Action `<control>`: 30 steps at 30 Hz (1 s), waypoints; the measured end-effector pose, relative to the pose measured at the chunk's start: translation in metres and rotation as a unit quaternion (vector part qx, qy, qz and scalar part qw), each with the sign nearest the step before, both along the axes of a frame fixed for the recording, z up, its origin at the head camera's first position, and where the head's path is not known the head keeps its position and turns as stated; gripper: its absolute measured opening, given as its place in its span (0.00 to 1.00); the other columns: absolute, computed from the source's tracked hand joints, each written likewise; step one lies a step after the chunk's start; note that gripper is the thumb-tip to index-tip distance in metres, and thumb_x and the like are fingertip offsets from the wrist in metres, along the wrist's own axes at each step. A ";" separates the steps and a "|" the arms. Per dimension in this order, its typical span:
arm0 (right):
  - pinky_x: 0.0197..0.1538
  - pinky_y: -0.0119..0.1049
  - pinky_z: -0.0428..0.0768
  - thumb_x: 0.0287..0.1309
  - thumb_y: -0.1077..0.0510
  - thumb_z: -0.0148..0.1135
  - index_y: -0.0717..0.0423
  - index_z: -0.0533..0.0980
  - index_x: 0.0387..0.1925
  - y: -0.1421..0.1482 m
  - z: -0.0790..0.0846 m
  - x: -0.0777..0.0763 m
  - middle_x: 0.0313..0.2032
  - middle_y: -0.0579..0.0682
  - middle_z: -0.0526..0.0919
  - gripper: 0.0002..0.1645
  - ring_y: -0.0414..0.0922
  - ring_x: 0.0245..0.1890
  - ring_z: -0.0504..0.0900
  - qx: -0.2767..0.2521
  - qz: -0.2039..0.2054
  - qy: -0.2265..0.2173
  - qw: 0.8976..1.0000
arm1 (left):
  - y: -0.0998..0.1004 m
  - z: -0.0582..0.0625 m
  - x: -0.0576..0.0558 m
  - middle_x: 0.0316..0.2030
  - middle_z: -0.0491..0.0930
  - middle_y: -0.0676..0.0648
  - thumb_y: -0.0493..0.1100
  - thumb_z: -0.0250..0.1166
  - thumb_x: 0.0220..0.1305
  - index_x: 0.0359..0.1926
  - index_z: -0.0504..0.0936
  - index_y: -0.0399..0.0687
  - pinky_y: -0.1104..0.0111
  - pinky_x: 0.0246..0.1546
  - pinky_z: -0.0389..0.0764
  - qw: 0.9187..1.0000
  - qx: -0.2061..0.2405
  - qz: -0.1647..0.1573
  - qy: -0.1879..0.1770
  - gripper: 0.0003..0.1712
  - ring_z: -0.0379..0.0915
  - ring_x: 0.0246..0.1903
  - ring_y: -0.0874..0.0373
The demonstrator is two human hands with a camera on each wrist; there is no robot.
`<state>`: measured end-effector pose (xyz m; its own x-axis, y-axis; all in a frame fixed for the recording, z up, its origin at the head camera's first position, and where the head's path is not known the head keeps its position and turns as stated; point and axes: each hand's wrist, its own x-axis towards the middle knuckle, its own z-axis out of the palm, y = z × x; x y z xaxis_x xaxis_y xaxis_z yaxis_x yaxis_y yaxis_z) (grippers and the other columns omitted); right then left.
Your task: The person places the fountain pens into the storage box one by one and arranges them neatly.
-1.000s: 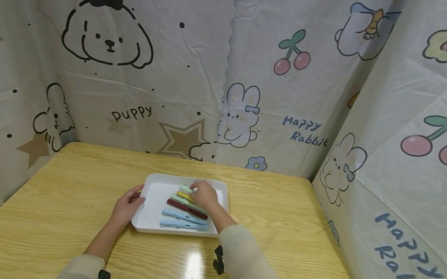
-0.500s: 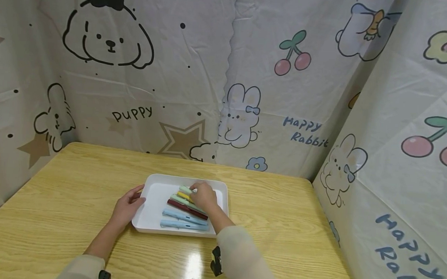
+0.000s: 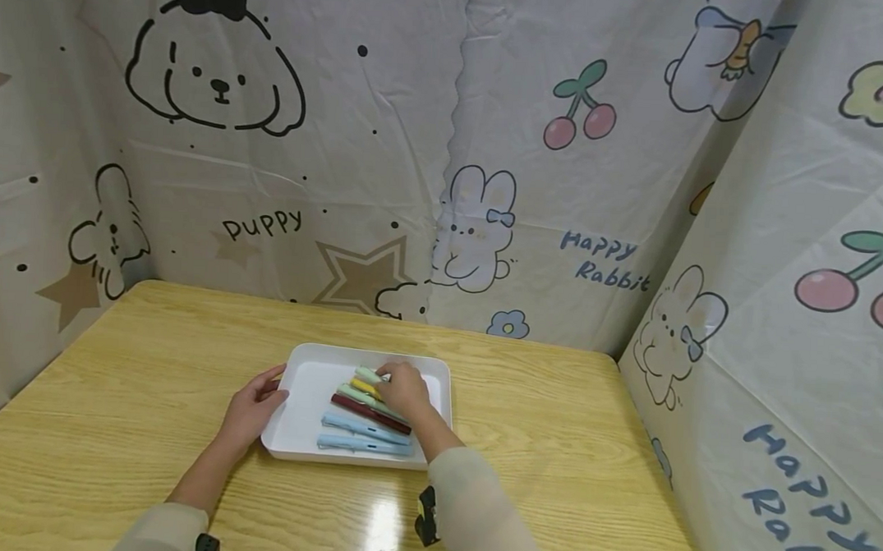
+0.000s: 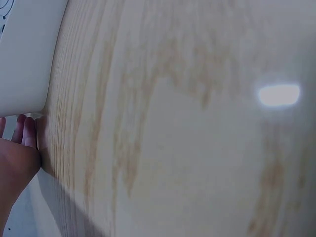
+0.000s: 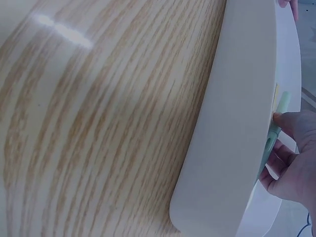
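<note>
My right hand (image 3: 407, 389) reaches into the white tray (image 3: 304, 401) and pinches a light green pen (image 3: 366, 374) near its far side. In the right wrist view, that green pen (image 5: 283, 102) lies between thumb and fingers, above the tray wall (image 5: 227, 113). Below it lie a yellow pen (image 3: 363, 386), another light green pen (image 3: 362, 398), a dark red pen (image 3: 367, 413) and two light blue pens (image 3: 361, 427), roughly side by side. At the tray's left edge my left hand (image 3: 251, 407) rests with fingers fairly straight; its fingertips touch the outer wall.
The tray stands on a yellow wood-grain table (image 3: 538, 444). Printed fabric (image 3: 388, 142) hangs behind the table and along both sides. A bright reflection (image 3: 384, 524) lies on the tabletop near the front.
My right forearm has shifted slightly to the left. The right hand stays at the green pen, and the left hand and tray look still.
</note>
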<state>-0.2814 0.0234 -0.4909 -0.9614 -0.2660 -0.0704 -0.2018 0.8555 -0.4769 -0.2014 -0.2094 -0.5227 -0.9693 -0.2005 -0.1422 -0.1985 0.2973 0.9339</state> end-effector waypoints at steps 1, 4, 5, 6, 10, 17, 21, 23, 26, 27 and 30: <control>0.37 0.35 0.75 0.58 0.54 0.61 0.50 0.81 0.46 0.000 0.000 0.000 0.42 0.49 0.81 0.14 0.42 0.37 0.77 0.001 0.000 -0.003 1.000 | 0.000 0.000 0.000 0.61 0.65 0.33 0.42 0.52 0.68 0.70 0.59 0.47 0.56 0.57 0.68 1.000 0.000 0.001 -0.001 0.30 0.63 0.59 0.43; 0.43 0.38 0.77 0.59 0.54 0.60 0.51 0.81 0.46 0.001 -0.002 -0.001 0.45 0.50 0.81 0.14 0.44 0.42 0.78 0.003 0.004 -0.005 1.000 | 0.000 0.000 0.001 0.61 0.65 0.33 0.42 0.52 0.68 0.70 0.59 0.48 0.55 0.57 0.68 1.000 0.001 0.002 -0.003 0.30 0.63 0.59 0.43; 0.45 0.39 0.77 0.58 0.54 0.60 0.51 0.81 0.46 0.001 -0.002 -0.001 0.46 0.50 0.81 0.14 0.45 0.44 0.78 0.005 0.008 -0.002 1.000 | 0.000 -0.001 0.001 0.61 0.65 0.33 0.42 0.52 0.68 0.70 0.59 0.48 0.55 0.57 0.68 1.000 0.001 0.002 -0.003 0.30 0.63 0.58 0.44; 0.47 0.41 0.77 0.58 0.54 0.60 0.51 0.81 0.46 0.001 -0.002 -0.001 0.47 0.51 0.81 0.14 0.46 0.46 0.78 0.007 0.011 0.000 1.000 | 0.000 -0.001 0.001 0.61 0.66 0.33 0.42 0.52 0.68 0.70 0.59 0.48 0.56 0.57 0.68 1.000 0.001 0.003 -0.002 0.30 0.63 0.58 0.44; 0.53 0.45 0.75 0.59 0.54 0.59 0.51 0.82 0.46 0.001 -0.002 -0.002 0.50 0.51 0.81 0.14 0.49 0.53 0.76 0.014 0.021 0.000 1.000 | 0.000 -0.002 0.001 0.61 0.65 0.34 0.42 0.52 0.68 0.70 0.59 0.48 0.55 0.57 0.67 1.000 0.002 0.003 -0.001 0.30 0.63 0.59 0.44; 0.55 0.50 0.73 0.61 0.53 0.57 0.49 0.81 0.48 0.003 -0.002 -0.002 0.51 0.51 0.79 0.15 0.49 0.55 0.74 0.022 0.023 -0.014 0.999 | 0.000 -0.002 0.000 0.61 0.66 0.34 0.41 0.52 0.68 0.70 0.59 0.48 0.56 0.57 0.67 1.000 0.004 0.005 0.001 0.30 0.63 0.59 0.44; 0.56 0.52 0.71 0.62 0.53 0.56 0.49 0.80 0.48 0.005 -0.003 -0.002 0.52 0.51 0.78 0.15 0.50 0.56 0.73 0.028 0.027 -0.016 0.999 | 0.000 -0.002 0.000 0.61 0.66 0.34 0.41 0.52 0.68 0.70 0.59 0.48 0.57 0.57 0.68 1.000 0.004 0.005 0.001 0.30 0.63 0.59 0.44; 0.56 0.53 0.71 0.62 0.54 0.56 0.49 0.80 0.48 0.006 -0.003 -0.002 0.53 0.51 0.78 0.15 0.50 0.57 0.72 0.028 0.029 -0.015 0.999 | 0.000 -0.002 0.000 0.61 0.66 0.34 0.41 0.52 0.68 0.70 0.60 0.48 0.59 0.56 0.68 1.000 0.004 0.005 0.000 0.30 0.64 0.58 0.45; 0.58 0.53 0.70 0.62 0.53 0.56 0.48 0.80 0.48 0.007 -0.003 -0.002 0.54 0.51 0.78 0.15 0.50 0.58 0.71 0.028 0.032 -0.015 0.999 | 0.000 -0.002 -0.001 0.61 0.66 0.35 0.42 0.52 0.68 0.69 0.60 0.49 0.62 0.53 0.69 1.000 0.000 0.005 0.002 0.30 0.64 0.58 0.46; 0.58 0.53 0.70 0.62 0.53 0.56 0.48 0.80 0.48 0.007 -0.003 -0.003 0.54 0.51 0.78 0.15 0.50 0.58 0.71 0.025 0.033 -0.016 0.999 | 0.000 -0.002 -0.001 0.61 0.67 0.35 0.42 0.52 0.68 0.69 0.60 0.49 0.63 0.53 0.69 1.000 -0.002 0.005 0.002 0.29 0.64 0.58 0.46; 0.57 0.52 0.70 0.62 0.53 0.56 0.49 0.81 0.48 0.007 -0.003 -0.004 0.52 0.51 0.78 0.15 0.49 0.56 0.72 0.018 0.035 -0.018 0.999 | -0.001 -0.002 -0.002 0.60 0.67 0.34 0.42 0.52 0.68 0.69 0.60 0.48 0.62 0.53 0.70 1.000 -0.005 0.007 0.005 0.29 0.65 0.57 0.46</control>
<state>-0.2854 0.0303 -0.4938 -0.9373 -0.3290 -0.1152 -0.2447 0.8564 -0.4547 -0.2031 -0.2101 -0.5247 -0.9678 -0.2151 -0.1307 -0.1937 0.3047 0.9325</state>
